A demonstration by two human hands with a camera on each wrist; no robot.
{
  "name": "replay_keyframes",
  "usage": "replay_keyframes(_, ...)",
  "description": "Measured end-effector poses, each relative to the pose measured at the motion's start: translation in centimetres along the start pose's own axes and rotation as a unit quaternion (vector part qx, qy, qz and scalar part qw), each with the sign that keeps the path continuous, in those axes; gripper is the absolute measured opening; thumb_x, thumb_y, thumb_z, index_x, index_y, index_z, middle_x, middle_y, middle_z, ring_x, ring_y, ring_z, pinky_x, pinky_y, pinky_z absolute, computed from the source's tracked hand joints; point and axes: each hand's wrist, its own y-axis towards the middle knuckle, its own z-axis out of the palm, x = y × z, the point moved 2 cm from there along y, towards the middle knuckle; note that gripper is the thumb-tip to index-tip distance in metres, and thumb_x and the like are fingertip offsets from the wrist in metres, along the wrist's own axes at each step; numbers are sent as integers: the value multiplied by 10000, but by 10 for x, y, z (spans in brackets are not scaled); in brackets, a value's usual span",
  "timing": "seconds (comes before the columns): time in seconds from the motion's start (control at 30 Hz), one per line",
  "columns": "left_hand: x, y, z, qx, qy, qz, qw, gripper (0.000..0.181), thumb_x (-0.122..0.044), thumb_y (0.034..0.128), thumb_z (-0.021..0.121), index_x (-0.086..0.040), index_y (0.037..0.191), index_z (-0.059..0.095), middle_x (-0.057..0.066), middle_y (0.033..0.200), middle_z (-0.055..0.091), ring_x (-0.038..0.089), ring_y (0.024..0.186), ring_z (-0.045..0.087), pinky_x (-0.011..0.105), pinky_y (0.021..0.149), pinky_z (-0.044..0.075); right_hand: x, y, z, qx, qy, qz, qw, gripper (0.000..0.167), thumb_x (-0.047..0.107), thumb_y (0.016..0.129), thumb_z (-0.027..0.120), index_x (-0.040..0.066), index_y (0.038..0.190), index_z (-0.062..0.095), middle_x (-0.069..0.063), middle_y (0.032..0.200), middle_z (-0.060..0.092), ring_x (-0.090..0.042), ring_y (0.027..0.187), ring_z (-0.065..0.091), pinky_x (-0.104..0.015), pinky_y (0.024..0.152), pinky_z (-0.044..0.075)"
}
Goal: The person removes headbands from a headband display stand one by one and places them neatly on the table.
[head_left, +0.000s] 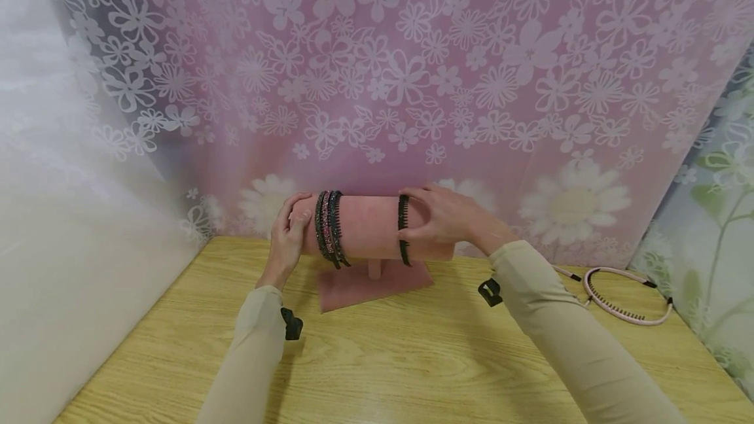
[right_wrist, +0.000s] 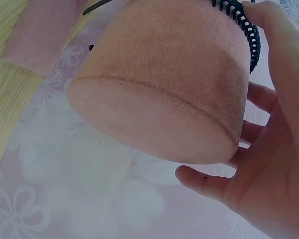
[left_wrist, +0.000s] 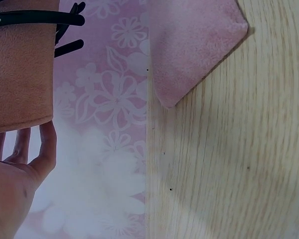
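A pink plush cylinder (head_left: 370,224) on a post stands above its flat pink base (head_left: 377,290). My left hand (head_left: 287,237) grips the cylinder's left end, thumb on the near side and fingers around the back. Beside it, several dark, glittery headbands (head_left: 321,228), one with pinkish stones (head_left: 327,224), arch side by side over the cylinder. Farther right, my right hand (head_left: 442,214) pinches a black toothed headband (head_left: 403,211) that straddles the cylinder. The right wrist view shows the thumb or a finger at this headband (right_wrist: 251,40), with other fingers spread near the cylinder's end.
Pink headbands (head_left: 624,314) with toothed inner sides lie at the table's right side, partly behind the right sleeve (head_left: 548,300). A floral curtain (head_left: 412,84) hangs right behind the stand. The wood-grain table (head_left: 389,358) extends in front.
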Motion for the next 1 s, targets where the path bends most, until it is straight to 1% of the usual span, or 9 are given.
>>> replay_keyframes(0.13, 0, 0, 0, -4, 16, -35, 10000, 433, -313, 1061, 503, -169, 1469, 524, 72, 1537, 504, 334, 1232, 563, 503, 1060, 428, -3, -3, 0, 5, 106, 20, 9999, 908, 621, 840, 712, 188, 1577, 406, -192, 1590, 421, -419, 1432, 450, -636, 1102, 416)
replay_keyframes(0.23, 0, 0, 0, 0, -4, -8, 10000, 433, -313, 1062, 502, -164, 1467, 526, 73, 1537, 502, 329, 1224, 564, 507, 1056, 429, -5, -4, 0, 9, 190, 51, 9998, 908, 613, 839, 720, 189, 1578, 406, -191, 1581, 429, -416, 1421, 461, -639, 1097, 419)
replay_keyframes(0.47, -1, -1, 0, 2, -18, -17, 10000, 432, -313, 1063, 500, -169, 1470, 522, 85, 1536, 501, 337, 1221, 564, 491, 1049, 430, -9, -8, -1, -51, 160, 76, 9998, 900, 609, 838, 721, 198, 1576, 410, -181, 1533, 471, -401, 1357, 519, -629, 1047, 463)
replay_keyframes(0.7, -1, 0, 1, -17, -52, -7, 10000, 431, -311, 1062, 508, -162, 1466, 525, 91, 1531, 504, 336, 1227, 559, 484, 1050, 424, -14, -12, -2, -110, 223, 75, 9997, 886, 603, 842, 723, 206, 1571, 416, -180, 1523, 478, -395, 1330, 535, -623, 1025, 478)
replay_keyframes(0.9, 0, 0, 0, 28, -70, 33, 10000, 432, -312, 1064, 501, -164, 1470, 523, 77, 1532, 504, 308, 1202, 570, 478, 1037, 438, -17, -15, -2, -125, 321, 42, 9994, 882, 590, 843, 731, 205, 1572, 416, -193, 1533, 468, -399, 1349, 518, -626, 1043, 465)
replay_keyframes(1.0, 1, 0, 0, 44, -56, 24, 10000, 421, -320, 1065, 497, -189, 1465, 527, 60, 1544, 494, 295, 1209, 568, 469, 1043, 438, -19, -16, -2, -127, 372, -6, 9992, 880, 571, 848, 738, 189, 1572, 416, -207, 1526, 474, -406, 1347, 519, -629, 1058, 454)
